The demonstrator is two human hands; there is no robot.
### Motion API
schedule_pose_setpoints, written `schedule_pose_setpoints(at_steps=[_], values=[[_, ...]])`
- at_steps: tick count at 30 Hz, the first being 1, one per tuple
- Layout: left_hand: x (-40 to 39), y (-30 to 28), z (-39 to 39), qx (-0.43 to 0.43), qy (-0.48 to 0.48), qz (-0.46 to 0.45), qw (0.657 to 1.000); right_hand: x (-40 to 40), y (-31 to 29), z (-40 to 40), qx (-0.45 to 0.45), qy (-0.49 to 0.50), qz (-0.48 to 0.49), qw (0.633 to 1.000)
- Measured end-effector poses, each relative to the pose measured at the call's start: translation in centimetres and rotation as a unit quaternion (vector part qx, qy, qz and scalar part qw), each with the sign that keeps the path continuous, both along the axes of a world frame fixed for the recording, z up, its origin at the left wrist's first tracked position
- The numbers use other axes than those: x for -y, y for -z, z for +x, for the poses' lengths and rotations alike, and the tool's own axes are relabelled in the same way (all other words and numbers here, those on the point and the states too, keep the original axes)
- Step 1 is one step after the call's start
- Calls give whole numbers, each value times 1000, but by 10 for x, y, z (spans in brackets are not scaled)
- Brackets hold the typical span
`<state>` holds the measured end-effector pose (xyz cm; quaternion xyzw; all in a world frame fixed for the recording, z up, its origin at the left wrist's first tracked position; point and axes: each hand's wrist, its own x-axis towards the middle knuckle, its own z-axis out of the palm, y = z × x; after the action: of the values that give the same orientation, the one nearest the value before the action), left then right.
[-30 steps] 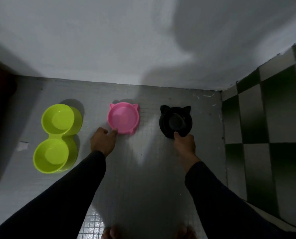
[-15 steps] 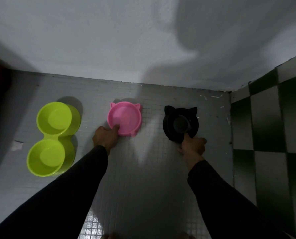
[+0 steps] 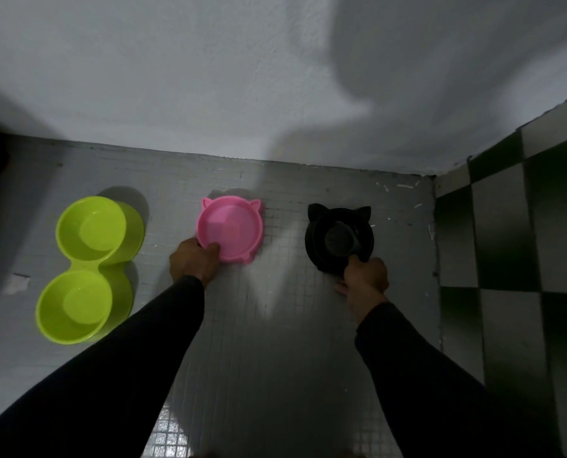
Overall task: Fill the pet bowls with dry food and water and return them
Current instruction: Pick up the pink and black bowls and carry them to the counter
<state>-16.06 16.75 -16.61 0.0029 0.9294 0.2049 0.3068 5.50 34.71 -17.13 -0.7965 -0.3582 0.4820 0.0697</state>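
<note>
Here your left hand [image 3: 193, 263] pinches the pink bowl [image 3: 230, 229] at its near rim; right of that bowl, across bare floor, your right hand [image 3: 365, 281] grips the black bowl [image 3: 339, 238] at its near edge.

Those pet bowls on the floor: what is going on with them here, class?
A person reaches down to three bowls set along the wall. The left hand grips the near rim of the pink bowl, thumb over the edge. The right hand grips the near rim of the black bowl. The green double bowl sits untouched to the left. The pink and green bowls look empty; the black one is too dark to tell.
</note>
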Motion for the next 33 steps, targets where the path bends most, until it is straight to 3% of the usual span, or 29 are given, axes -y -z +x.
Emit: schedule_pose_setpoints(at_steps=[4, 8, 12, 16, 23, 33], values=[[-2, -9, 4, -22, -24, 24, 999, -2, -9, -2, -30, 42, 3, 999], [-3, -12, 5, -18, -125, 82, 989, 1, -18, -5, -123, 140, 10, 982], [4, -8, 9, 80, -251, 218, 940, 10, -28, -9, -174, 211, 34, 961], [7, -15, 14, 134, -285, 331, 889, 20, -37, -11, -227, 245, 47, 941], [7, -38, 38, 218, -275, 467, 811, 32, -60, -12, -298, 211, 29, 931], [6, -92, 47, 229, -282, 488, 794, 40, -112, -16, -324, 172, 33, 930]])
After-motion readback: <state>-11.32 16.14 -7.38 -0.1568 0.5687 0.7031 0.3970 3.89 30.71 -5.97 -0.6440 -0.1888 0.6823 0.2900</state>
